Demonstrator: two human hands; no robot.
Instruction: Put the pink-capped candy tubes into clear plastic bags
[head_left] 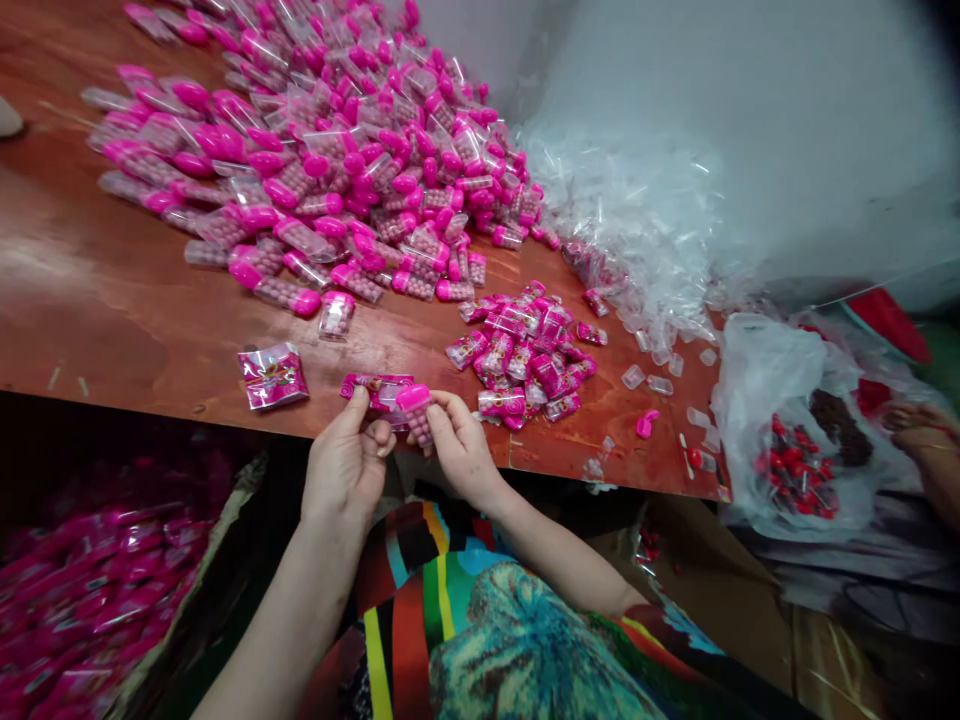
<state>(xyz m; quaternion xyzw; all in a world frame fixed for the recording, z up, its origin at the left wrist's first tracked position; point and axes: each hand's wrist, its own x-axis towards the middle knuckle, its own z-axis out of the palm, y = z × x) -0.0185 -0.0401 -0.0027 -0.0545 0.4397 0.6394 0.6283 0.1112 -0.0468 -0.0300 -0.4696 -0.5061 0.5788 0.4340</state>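
Over the table's front edge, my left hand (pixel 347 452) pinches the left end of a pink printed wrapper (pixel 379 390). Beside it, my right hand (pixel 459 445) grips a small clear container (pixel 416 412) with a pink cap, filled with pinkish balls. The container overlaps the wrapper's right part. A flat stack of pink wrappers (pixel 273 376) lies to the left of my hands. Behind them stands another pink-capped container (pixel 337 314). Small pink packets (pixel 525 350) form a pile to the right.
A large heap of pink-capped containers (pixel 337 170) covers the back of the wooden table (pixel 112 300). Clear empty containers (pixel 637 230) are piled by the wall. At right, a white bag (pixel 757 370) holds red items near another person's hand (pixel 919 425). Lower left, a box holds pink packets (pixel 112 590).
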